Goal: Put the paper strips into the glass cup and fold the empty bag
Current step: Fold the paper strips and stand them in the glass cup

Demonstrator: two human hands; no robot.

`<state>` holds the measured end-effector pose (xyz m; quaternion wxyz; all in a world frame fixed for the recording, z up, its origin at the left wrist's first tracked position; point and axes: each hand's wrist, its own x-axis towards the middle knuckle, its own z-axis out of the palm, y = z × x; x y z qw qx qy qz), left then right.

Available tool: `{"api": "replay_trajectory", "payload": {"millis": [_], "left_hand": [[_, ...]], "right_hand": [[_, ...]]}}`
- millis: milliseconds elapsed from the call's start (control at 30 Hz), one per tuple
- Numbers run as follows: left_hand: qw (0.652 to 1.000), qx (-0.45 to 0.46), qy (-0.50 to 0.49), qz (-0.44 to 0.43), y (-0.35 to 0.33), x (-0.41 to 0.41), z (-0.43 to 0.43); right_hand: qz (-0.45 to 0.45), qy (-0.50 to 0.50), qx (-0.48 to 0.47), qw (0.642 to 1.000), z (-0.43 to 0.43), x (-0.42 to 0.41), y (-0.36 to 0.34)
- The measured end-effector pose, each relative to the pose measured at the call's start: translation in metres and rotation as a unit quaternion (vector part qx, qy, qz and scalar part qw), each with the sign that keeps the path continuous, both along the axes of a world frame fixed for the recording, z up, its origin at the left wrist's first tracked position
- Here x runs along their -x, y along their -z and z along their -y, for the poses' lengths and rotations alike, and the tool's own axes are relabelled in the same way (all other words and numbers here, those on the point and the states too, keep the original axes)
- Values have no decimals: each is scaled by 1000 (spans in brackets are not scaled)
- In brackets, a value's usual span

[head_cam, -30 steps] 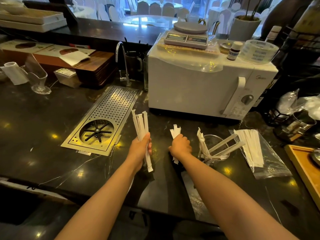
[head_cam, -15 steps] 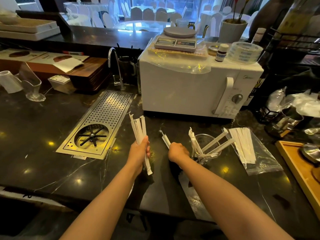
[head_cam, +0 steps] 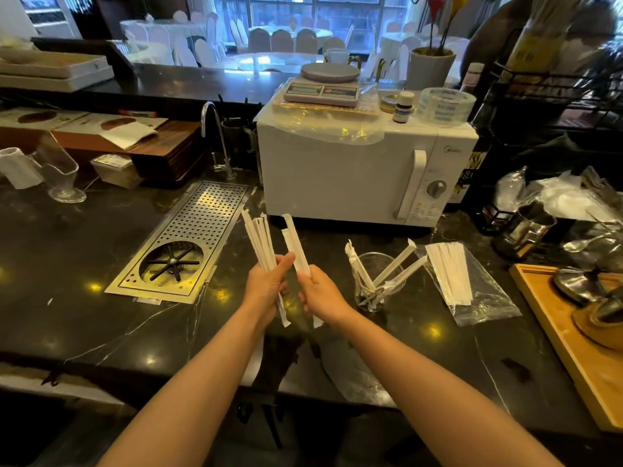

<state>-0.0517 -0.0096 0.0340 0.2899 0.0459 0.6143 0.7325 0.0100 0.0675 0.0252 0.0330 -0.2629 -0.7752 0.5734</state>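
Note:
My left hand [head_cam: 266, 286] grips a bundle of several white paper strips [head_cam: 258, 237], held upright above the dark counter. Close beside it, my right hand [head_cam: 322, 296] holds one or two paper strips [head_cam: 294, 241], also upright. To the right stands the glass cup [head_cam: 377, 284] with several strips leaning in it at different angles. Further right lies the clear plastic bag [head_cam: 485, 298], flat on the counter, with a stack of white strips [head_cam: 450, 271] on or in its upper part.
A white microwave [head_cam: 340, 176] with a scale on top stands behind the hands. A perforated metal rinser tray [head_cam: 199, 230] is set into the counter at left. A wooden tray [head_cam: 556, 335] with metal ware sits at right. A steel pitcher [head_cam: 526, 230] stands behind the bag.
My right hand has moved left from near the cup toward my left hand, and its strips now stand taller and straighter. My left hand has stayed roughly in place.

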Motion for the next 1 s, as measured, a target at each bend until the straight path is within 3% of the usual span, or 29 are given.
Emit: {"api": "replay_trajectory", "payload": {"millis": [267, 667, 767, 1000], "left_hand": [[998, -47, 24, 21, -18, -28, -10], [994, -19, 95, -46, -16, -51, -9], [991, 5, 110, -78, -14, -52, -8], [976, 40, 144, -157, -13, -64, -10]], "right_hand": [[-43, -36, -37, 998, 9, -36, -17], [12, -39, -124, 991, 4, -63, -22], [8, -16, -110, 994, -2, -67, -24], [-101, 8, -11, 995, -3, -70, -47]]}}
